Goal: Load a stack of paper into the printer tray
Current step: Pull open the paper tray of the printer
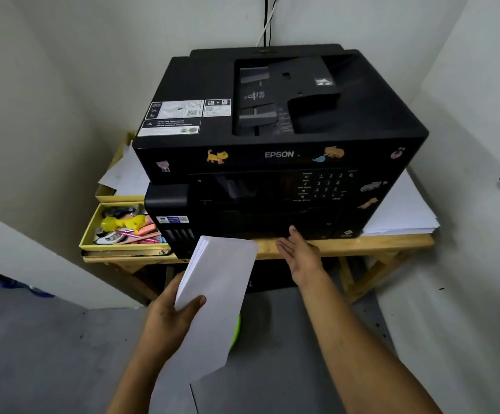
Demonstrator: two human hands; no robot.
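A black Epson printer (278, 138) with cartoon stickers stands on a small wooden table (362, 243). My left hand (171, 318) grips a stack of white paper (219, 285) from below, thumb on top, and holds it tilted in front of the printer's lower left. My right hand (298, 252) is palm up with straight fingers, its fingertips at the lower front of the printer, where the tray front (260, 222) is dark and hard to make out.
A yellow box (89, 234) of pens and small items sits left of the printer, loose sheets (123, 174) behind it. Another pile of white paper (404, 210) lies on the table's right side. Walls close in on both sides. Cables (268, 19) run up the back wall.
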